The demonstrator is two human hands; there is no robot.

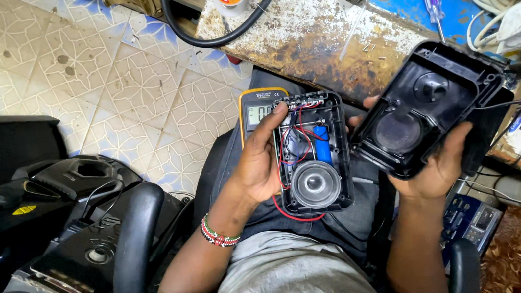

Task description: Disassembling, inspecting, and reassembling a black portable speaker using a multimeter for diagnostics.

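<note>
Hands over the lap, left hand (256, 163) clasping the opened speaker half (312, 153) by its rigid plastic edge, thin wires and cone likely fragile, right hand (432, 168) cupping the light, stiff black cover (431, 105), multimeter (255, 111) beneath, rusty workbench (306, 35) beyond.

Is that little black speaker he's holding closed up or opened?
Opened. The left hand holds the speaker's front half with driver, wires and blue battery exposed; the right hand holds the separated back shell.
</note>
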